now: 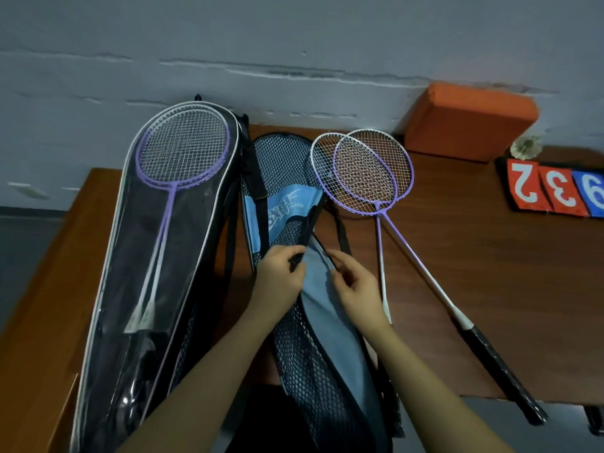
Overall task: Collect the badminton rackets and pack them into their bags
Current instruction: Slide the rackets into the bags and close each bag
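Left hand (279, 273): bare, no glove, ring or watch showing.
Right hand (356, 284): bare too, nothing on the fingers or wrist.
Forearms: both uncovered right down to the bottom edge of the view; no sleeve or cuff reaches into sight.
Nails: short, plain as far as can be told.

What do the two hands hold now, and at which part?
Both hold the blue mesh bag: left hand and right hand each pinch one black edge of its opening.

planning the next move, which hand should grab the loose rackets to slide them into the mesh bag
Right, probably. The right hand is beside the loose rackets; the left hand, pinching the mesh bag opening, is on the far side.
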`<state>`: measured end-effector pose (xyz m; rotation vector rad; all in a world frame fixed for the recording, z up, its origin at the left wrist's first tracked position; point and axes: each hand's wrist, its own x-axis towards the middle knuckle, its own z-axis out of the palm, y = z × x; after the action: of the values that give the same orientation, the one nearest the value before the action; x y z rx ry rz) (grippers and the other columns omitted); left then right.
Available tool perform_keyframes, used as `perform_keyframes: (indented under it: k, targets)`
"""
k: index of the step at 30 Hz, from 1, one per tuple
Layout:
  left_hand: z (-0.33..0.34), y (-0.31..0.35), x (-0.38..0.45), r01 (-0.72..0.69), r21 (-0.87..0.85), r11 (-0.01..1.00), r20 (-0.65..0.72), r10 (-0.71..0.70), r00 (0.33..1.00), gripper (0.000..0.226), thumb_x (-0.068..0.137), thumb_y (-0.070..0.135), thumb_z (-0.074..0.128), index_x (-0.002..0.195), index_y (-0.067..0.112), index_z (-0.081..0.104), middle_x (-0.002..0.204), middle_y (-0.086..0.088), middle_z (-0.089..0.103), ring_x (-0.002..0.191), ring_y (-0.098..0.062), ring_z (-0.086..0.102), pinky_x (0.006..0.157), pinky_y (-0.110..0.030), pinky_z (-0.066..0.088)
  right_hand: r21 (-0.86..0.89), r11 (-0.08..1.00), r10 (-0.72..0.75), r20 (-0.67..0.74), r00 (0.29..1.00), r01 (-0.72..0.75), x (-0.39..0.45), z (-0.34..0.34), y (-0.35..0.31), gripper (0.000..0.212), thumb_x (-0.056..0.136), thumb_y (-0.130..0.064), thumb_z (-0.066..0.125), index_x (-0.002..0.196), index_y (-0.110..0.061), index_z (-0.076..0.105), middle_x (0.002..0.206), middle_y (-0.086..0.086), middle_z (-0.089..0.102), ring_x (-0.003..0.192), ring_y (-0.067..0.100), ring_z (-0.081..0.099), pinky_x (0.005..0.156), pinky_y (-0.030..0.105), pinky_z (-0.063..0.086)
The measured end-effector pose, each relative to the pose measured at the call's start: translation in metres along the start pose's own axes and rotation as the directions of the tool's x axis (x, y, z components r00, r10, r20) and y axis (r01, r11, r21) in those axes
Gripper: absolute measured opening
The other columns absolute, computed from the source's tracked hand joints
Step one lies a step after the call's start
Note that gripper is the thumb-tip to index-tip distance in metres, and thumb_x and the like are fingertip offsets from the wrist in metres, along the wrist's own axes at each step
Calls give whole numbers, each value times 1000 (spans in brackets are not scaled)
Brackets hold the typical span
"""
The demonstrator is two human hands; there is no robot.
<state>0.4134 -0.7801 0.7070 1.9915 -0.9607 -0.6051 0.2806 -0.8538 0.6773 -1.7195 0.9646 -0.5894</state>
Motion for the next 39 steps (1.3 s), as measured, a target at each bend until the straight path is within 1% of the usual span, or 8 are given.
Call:
perform_keyframes:
  k: [2, 6, 12, 16, 20, 24, 31, 39]
  targets:
    - [-4, -6, 2, -97, 128, 987, 0, 97, 995, 36, 85, -2, 51, 120, 3, 58, 107, -11, 56, 94, -23, 56, 81, -13, 36, -50, 999, -1, -78, 997, -3, -4, -4, 3, 36, 90, -1, 50, 121, -17, 61, 111, -5, 64, 102, 1, 57, 90, 12, 42]
    - [-13, -21, 5, -125, 242, 962, 158, 88, 984, 48, 87, -7, 41, 132, 6, 47, 127, -12, 45, 112, -25, 47, 94, -31, 40, -150, 989, -25, -185, 982, -3, -9, -11, 8, 39, 89, 4, 46, 118, -15, 64, 95, 2, 61, 85, 6, 57, 71, 5, 39]
    - [-7, -20, 24, -52, 224, 973, 398, -43, 917, 53, 91, 6, 46, 142, 13, 31, 114, -2, 36, 102, -14, 43, 81, -11, 28, -236, 972, -17, -100, 995, -7, -4, -5, 11, 40, 89, 4, 45, 121, -15, 61, 92, -3, 53, 84, 9, 53, 72, 5, 38]
    - [6, -15, 36, -36, 227, 973, 365, -51, 930, 50, 93, 13, 51, 140, 16, 37, 105, 1, 36, 94, -18, 48, 87, -22, 37, -229, 973, -25, -109, 994, -1, 1, -9, 8, 29, 89, -5, 57, 115, -15, 64, 89, -5, 56, 78, 2, 51, 71, 9, 38]
    - [11, -8, 42, 59, 63, 996, 373, -78, 925, 40, 92, 4, 46, 129, 15, 54, 98, -6, 57, 75, -30, 58, 66, -33, 46, -298, 955, -33, -116, 993, -3, 7, -21, 16, 31, 88, -8, 58, 118, -16, 63, 93, -1, 61, 79, 9, 53, 71, 19, 40]
    - [14, -4, 39, 51, -53, 997, 232, -37, 972, 36, 90, 3, 53, 125, 11, 57, 102, -12, 54, 77, -20, 52, 71, -25, 43, -298, 952, 14, -210, 978, -77, 13, -32, 29, 31, 89, -7, 55, 118, -15, 63, 92, -4, 57, 87, 15, 57, 75, 20, 39]
    - [46, 15, 28, -20, -62, 998, 71, 24, 997, 39, 84, 6, 63, 123, 8, 58, 75, 4, 38, 60, -7, 41, 63, -7, 34, -285, 958, 5, -93, 996, -32, 24, -63, 45, 28, 91, -23, 58, 117, -18, 64, 97, -3, 59, 89, 11, 57, 76, 23, 41]
    - [80, 24, 25, 63, 80, 995, 1, -63, 998, 34, 88, 13, 57, 122, 17, 59, 96, -6, 54, 87, -12, 51, 76, -13, 34, -558, 814, 14, -265, 964, -165, 30, -155, 93, 38, 83, -13, 64, 121, -13, 60, 100, 18, 56, 91, 41, 57, 81, 46, 49]
